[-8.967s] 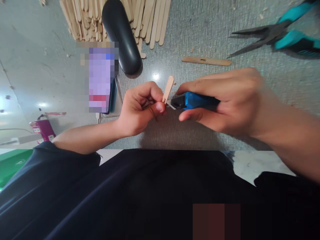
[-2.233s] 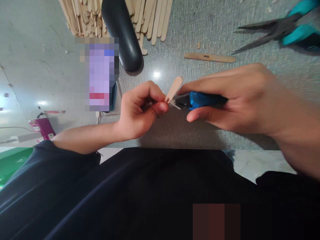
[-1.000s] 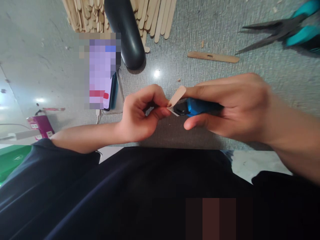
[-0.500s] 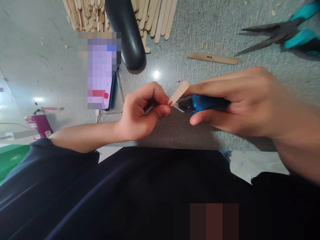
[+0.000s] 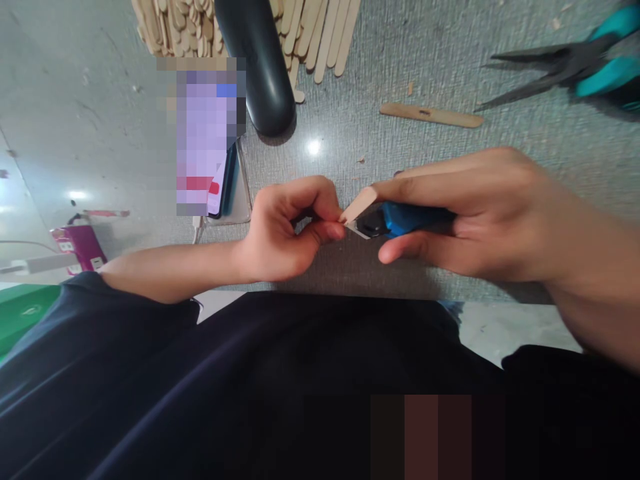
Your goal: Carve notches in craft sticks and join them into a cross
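My left hand [image 5: 295,230] pinches a wooden craft stick [image 5: 361,203] between thumb and forefinger; the stick's rounded end sticks out up and to the right. In my right hand [image 5: 480,217] is a blue and black utility knife [image 5: 397,219], its handle running back into the palm. The blade's tip meets the stick right beside my left fingertips. My right forefinger reaches along to the stick's free end, and the right thumb lies below the knife. The stick's other end is hidden in my left hand.
A craft stick with a slit [image 5: 433,115] lies beyond my right hand. Teal-handled pliers [image 5: 575,63] rest at upper right with jaws apart. A pile of craft sticks [image 5: 320,40], a black case [image 5: 270,87] and a phone [image 5: 215,193] with a cable are at upper left. Wood chips dot the table.
Both hands have moved slightly down with the stick and knife. The stick is tilted a little differently, and my right forefinger now touches its free end.
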A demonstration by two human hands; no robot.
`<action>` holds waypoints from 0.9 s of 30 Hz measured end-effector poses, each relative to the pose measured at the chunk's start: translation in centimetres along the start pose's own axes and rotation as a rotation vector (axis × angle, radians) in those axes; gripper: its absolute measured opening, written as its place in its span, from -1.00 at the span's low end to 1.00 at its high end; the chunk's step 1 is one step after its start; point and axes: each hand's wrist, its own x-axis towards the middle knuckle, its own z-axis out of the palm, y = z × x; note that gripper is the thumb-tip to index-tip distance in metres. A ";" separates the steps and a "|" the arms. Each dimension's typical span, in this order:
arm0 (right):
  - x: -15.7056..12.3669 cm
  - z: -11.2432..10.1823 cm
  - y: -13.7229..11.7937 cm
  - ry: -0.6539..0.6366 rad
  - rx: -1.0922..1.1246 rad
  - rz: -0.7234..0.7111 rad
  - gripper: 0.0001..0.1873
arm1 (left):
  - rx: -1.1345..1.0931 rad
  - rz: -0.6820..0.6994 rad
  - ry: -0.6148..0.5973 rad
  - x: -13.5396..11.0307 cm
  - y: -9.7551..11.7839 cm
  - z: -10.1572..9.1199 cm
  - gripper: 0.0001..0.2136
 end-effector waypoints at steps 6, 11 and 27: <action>0.0 0.2 0.2 0.006 -0.002 0.010 -0.45 | 0.011 0.005 0.001 0.1 -0.1 0.0 -0.79; -0.2 0.2 0.1 0.007 -0.009 0.022 -0.46 | 0.005 -0.005 -0.009 0.0 -0.1 0.0 -0.78; 0.0 -0.3 0.1 0.056 -0.342 0.025 -0.32 | 0.049 -0.186 0.088 -0.8 -0.3 0.2 -0.65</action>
